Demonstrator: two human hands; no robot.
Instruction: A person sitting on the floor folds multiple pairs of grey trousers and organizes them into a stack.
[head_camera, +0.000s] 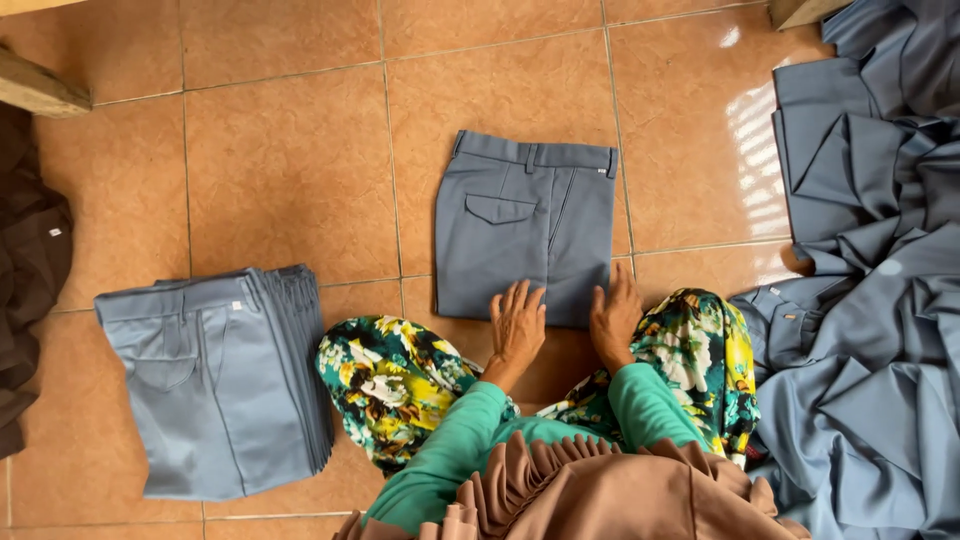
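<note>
A folded pair of grey-blue trousers (525, 225) lies flat on the orange tiled floor in front of me, waistband away from me, back pocket showing. My left hand (517, 325) rests palm down on the near edge of the folded trousers, fingers spread. My right hand (613, 318) lies beside it on the same near edge, also flat. Neither hand grips the cloth. My knees, in flowered fabric, frame both hands, and green sleeves cover my arms.
A neat stack of folded grey-blue trousers (215, 380) stands at the left. A loose heap of unfolded grey-blue trousers (870, 250) fills the right side. Dark brown cloth (28, 260) lies at the far left edge, with a wooden plank (35, 88) above it.
</note>
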